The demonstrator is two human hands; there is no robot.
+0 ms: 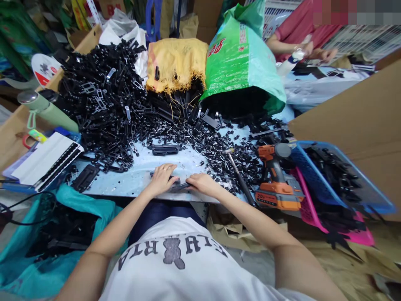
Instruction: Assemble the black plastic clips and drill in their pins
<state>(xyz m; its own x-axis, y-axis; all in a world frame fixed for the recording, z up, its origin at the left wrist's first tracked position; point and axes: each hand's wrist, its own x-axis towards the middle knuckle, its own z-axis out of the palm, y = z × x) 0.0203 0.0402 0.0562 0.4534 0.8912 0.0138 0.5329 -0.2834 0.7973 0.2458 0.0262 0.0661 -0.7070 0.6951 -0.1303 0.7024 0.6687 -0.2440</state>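
Tabletop [122, 184], pale blue, strewn with dark specks. At its near edge, between two bare hands: one slim black part [180, 187], lying low over the surface. Left hand [163, 179], ringed, palm down, its fingers spread over the near end of the black part; from where I stand I cannot tell whether they grip or merely rest. Right hand [203, 184], its fingers drawn together, pinching the other end. Just beyond the hands, one black clip assembly [165, 149], lying flat, untouched. Beyond and to the left, a tall heap of black strips [103, 104], a few grey ones among them. Centre to right, a broad scatter of small pins [216, 146], metal shanks with black heads. Right of the hands, one hammer [240, 177], dark handle toward the person, head among the pins; just beside it, one cordless drill [275, 179], orange and black, upright on its battery. At the back, a yellow woven sack [177, 58] and a green sack [232, 62], mouths facing the person. Far right, a blue basket [305, 167] of black pieces. Across the way, a co-worker in a red sleeve [288, 31], hands raised over another work surface.
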